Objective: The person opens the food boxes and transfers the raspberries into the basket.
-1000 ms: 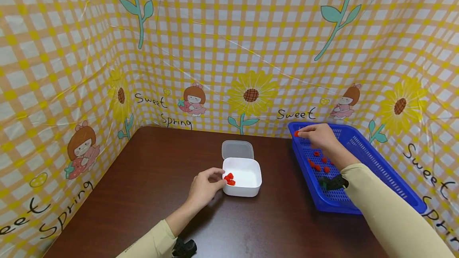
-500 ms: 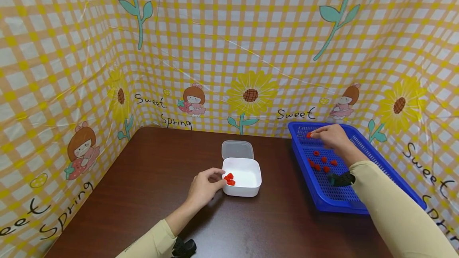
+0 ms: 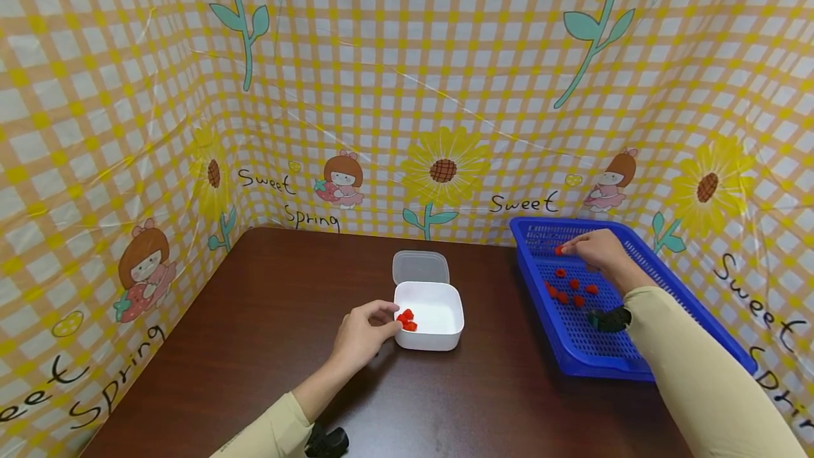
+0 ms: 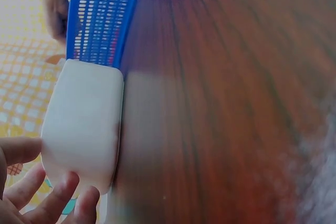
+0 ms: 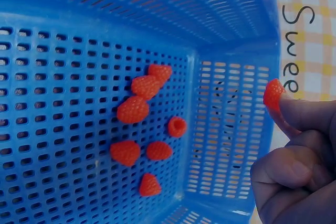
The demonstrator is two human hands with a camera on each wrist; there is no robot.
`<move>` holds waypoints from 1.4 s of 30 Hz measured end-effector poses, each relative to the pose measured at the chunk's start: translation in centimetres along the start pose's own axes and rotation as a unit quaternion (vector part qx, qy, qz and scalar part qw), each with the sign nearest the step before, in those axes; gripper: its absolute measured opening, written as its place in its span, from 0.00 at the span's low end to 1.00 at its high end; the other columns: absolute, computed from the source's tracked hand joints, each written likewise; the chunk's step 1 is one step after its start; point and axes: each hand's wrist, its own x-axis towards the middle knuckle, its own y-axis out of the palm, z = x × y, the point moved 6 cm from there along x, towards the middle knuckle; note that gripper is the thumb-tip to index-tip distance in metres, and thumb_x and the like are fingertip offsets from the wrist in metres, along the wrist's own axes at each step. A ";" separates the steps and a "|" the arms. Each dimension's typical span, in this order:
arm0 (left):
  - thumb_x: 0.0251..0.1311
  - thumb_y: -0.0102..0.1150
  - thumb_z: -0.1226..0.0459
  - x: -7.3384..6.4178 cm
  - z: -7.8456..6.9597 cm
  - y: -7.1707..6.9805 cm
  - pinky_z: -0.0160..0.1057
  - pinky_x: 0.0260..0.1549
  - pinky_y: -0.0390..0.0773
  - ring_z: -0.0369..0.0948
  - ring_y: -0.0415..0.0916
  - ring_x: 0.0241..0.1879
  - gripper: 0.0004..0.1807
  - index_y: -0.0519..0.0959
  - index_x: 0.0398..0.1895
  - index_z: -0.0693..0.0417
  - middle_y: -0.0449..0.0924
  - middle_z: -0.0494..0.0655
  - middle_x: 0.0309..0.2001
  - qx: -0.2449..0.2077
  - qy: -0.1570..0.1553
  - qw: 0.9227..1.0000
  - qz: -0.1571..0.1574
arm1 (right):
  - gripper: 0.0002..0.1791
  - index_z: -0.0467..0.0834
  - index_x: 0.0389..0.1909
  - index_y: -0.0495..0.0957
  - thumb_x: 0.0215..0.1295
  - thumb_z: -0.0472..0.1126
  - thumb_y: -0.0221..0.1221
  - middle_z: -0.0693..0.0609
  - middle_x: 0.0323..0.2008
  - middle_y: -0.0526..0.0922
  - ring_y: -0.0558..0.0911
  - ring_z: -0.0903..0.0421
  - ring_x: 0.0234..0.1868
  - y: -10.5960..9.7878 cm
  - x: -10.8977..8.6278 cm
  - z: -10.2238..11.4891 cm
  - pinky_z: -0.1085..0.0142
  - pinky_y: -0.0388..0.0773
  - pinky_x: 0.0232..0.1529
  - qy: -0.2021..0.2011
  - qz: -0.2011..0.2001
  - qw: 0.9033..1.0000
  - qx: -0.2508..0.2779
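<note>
Right hand (image 3: 598,254) at right of frame, grip pinching one red raspberry (image 3: 559,250) over the blue plastic basket (image 3: 604,367), seven loose raspberries (image 5: 133,109) inside it, left hand (image 3: 361,336) at lower centre, grip spread loosely, touching the white container (image 3: 429,342), more raspberries (image 3: 408,315) within, brown counter (image 3: 254,345)

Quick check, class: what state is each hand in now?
Left hand: open, touching the rounded-square white plastic box.
Right hand: closed, holding one small red bumpy raspberry.
</note>
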 end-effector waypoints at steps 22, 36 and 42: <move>0.55 0.70 0.59 -0.2 -0.1 0.2 0.39 0.29 0.75 0.37 0.79 0.34 0.15 0.86 0.47 0.47 0.84 0.38 0.33 -0.004 -0.002 1.000 0.002 | 0.18 0.27 0.47 0.83 0.67 0.39 0.59 0.31 0.47 0.80 0.63 0.60 0.15 0.5 0.6 -4.1 0.63 0.67 0.21 0.046 0.022 0.999 -0.007; 0.55 0.70 0.59 0.0 0.0 0.2 0.38 0.29 0.74 0.37 0.79 0.34 0.15 0.86 0.46 0.46 0.84 0.37 0.33 -0.006 0.003 1.000 -0.001 | 0.15 0.27 0.43 0.83 0.66 0.38 0.60 0.52 0.21 0.75 0.62 0.61 0.13 0.5 0.9 -4.3 0.64 0.65 0.18 0.056 0.027 0.998 -0.014; 0.55 0.70 0.59 0.0 -0.1 0.1 0.38 0.28 0.74 0.37 0.79 0.34 0.15 0.86 0.46 0.47 0.84 0.37 0.32 -0.003 0.008 1.000 -0.003 | 0.22 0.27 0.52 0.80 0.66 0.41 0.60 0.56 0.19 0.71 0.61 0.61 0.12 0.5 0.9 -3.1 0.63 0.66 0.18 0.042 0.031 0.998 -0.019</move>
